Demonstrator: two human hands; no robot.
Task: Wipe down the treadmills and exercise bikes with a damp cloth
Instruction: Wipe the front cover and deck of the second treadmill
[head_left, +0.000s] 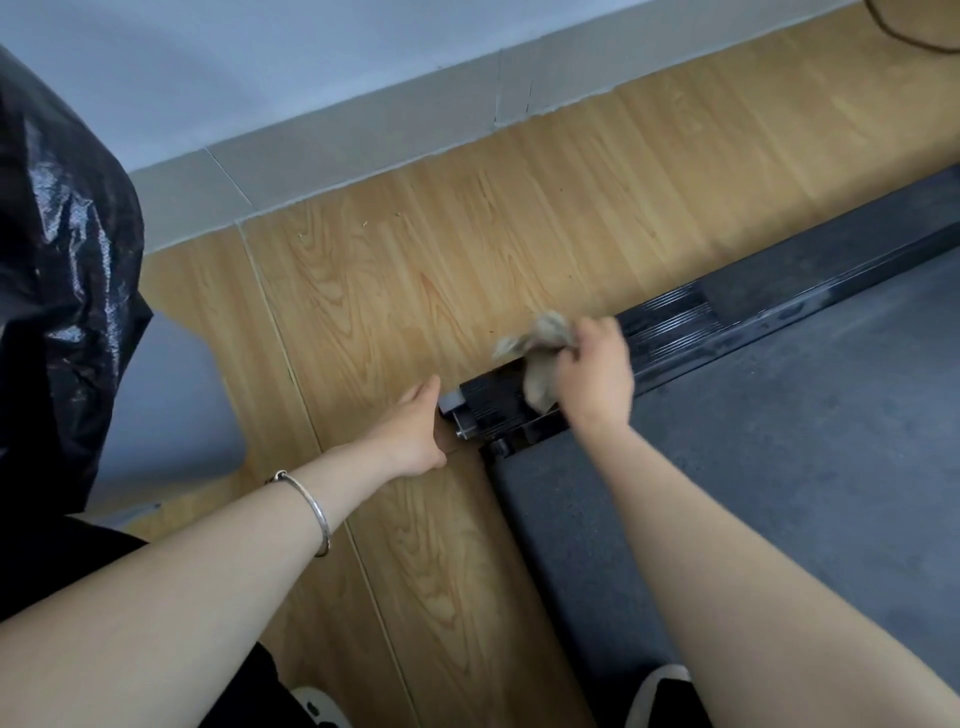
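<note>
1. Treadmill (670, 327) fills the right side of the shot, sitting low on the wood-look floor (389, 270). The end of its black side rail (831, 260) lands right between the two sets of fingers.
2. Far left, well away from anyone's fingers, there's a shiny black plastic bag (62, 249) draped over something tall.
3. Left hand (415, 431) has a silver bangle (311, 512) on the wrist. Fingers are stretched out and loose, not gripping anything, with the edge of the hand down by the floor. The fingertips sit right up at the rail's little grey end cap (450, 402), but I honestly can't tell if they touch it.
4. Cloth (540, 364) is a grey-beige rag, bunched up and blurry. It lies across the top of the rail's end, just right of the left fingertips.
5. Right hand (597, 374) has its fingers curled around the cloth, clutching it down against the rail.
6. Right of those fingers the rail runs off up to the right, with the dark grey belt (779, 467) on its near side.
7. Way off in the top right corner, far from both hands, a dark cable (904, 31) loops along.
</note>
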